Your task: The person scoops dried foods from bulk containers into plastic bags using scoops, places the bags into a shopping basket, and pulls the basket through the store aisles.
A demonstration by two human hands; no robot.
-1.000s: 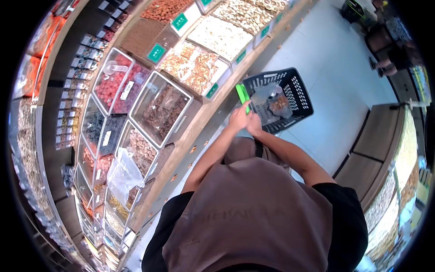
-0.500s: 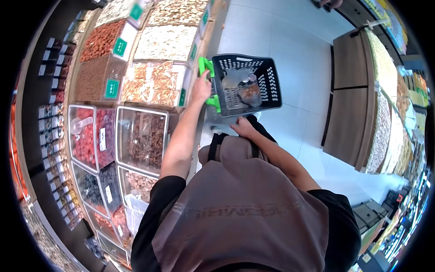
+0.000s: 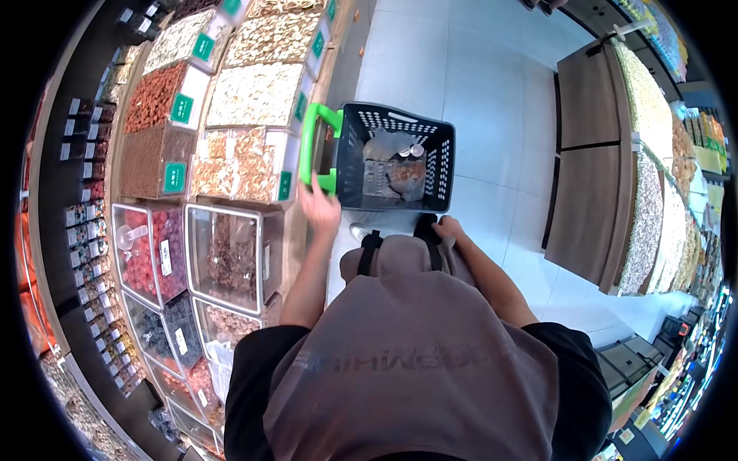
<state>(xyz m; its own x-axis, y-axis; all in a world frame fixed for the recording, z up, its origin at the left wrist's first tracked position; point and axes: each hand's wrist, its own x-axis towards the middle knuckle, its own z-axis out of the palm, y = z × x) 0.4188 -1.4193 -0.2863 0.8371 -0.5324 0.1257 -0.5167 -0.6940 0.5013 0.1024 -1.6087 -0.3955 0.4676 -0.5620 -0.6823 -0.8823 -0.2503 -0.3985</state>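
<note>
A black shopping basket [image 3: 396, 205] with holes in its walls stands in front of me, and its green handle [image 3: 307, 146] leans out over the left side. My left hand [image 3: 320, 209] is at the handle's lower end, fingers apart and slightly blurred, not wrapped round the grip. Inside the basket lie clear plastic bags [image 3: 390, 144], one with brownish contents [image 3: 407, 175]. My right hand [image 3: 449, 228] hangs low by my leg, beside something black; its fingers are partly hidden.
On the left runs a wooden counter of clear bins with dried goods [image 3: 254, 94] and lidded boxes [image 3: 224, 253]. A brown wooden display unit [image 3: 588, 173] with bins on top stands to the right. Grey floor tiles [image 3: 480, 100] lie between. Another person's feet [image 3: 544, 6] show at the top.
The basket has shifted left and slightly toward me. My left hand has gone from gripping the handle to its lower end, fingers loosened. My right hand has moved right.
</note>
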